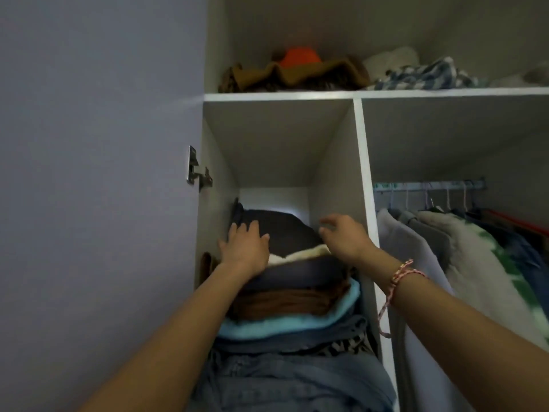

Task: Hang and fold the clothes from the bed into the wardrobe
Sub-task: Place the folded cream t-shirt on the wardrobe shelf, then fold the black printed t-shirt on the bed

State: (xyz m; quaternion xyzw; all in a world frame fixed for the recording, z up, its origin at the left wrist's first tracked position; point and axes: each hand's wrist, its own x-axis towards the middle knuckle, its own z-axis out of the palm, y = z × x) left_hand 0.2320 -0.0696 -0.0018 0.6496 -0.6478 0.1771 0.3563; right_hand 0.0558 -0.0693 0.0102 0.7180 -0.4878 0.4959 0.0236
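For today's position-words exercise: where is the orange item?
Head view, upper centre: the orange item sits on the top shelf, behind the brown garment and left of the blue checked cloth.

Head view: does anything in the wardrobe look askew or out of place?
Yes. The folded stack in the narrow compartment is uneven, its layers bulging out at the front below the left hand. On the top shelf, a brown garment and a checked cloth lie crumpled, not folded.
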